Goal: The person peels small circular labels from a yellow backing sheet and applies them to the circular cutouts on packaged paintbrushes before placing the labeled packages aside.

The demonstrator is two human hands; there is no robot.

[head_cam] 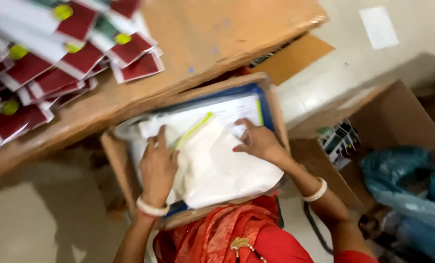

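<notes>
We see a white plastic bag [217, 165] lying on papers on a wooden tray [271, 104] that rests on the lap, just below the table's edge. The left hand [157, 168] presses flat on the bag's left side, fingers spread; the right hand [258, 141] pinches its upper right edge. The hands stand apart. The tray's raised rim hems the bag in closely. Above, red-and-white packets [56, 63] crowd the wooden table [217, 39]. At right stand an open cardboard box [397, 117] and blue plastic sacks [407, 185].
</notes>
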